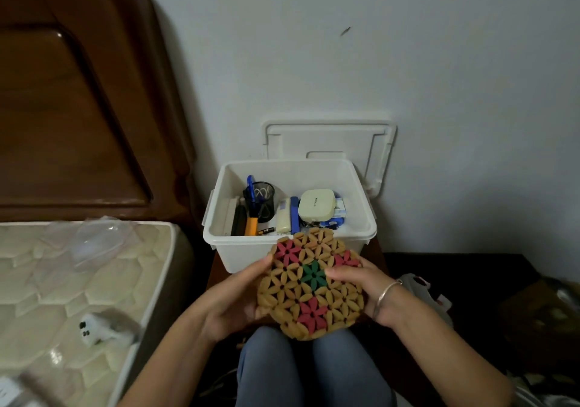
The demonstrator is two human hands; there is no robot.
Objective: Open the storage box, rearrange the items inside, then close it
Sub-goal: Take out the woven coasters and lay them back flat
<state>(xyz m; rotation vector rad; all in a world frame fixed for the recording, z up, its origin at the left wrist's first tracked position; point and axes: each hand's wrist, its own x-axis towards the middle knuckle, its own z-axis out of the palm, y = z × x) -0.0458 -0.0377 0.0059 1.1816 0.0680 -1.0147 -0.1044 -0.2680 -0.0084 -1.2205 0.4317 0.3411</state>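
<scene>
A white plastic storage box (219,237) stands open on a small dark table in front of me. Its white lid (326,140) leans upright against the wall behind it. Inside are a black mesh pen cup (262,201), a cream rounded case (315,206), a blue flat item, an orange-handled tool and a small battery. I hold a round woven mat (310,284) with tan, red and green flower shapes just in front of the box, above my knees. My left hand (238,300) grips its left edge. My right hand (361,287) grips its right edge, thumb on top.
A bare quilted mattress (62,281) lies at the left with clear plastic wrap (94,240) and a small white object (94,328) on it. A dark wooden headboard (78,108) rises behind. Bags and clutter (423,293) sit at the lower right.
</scene>
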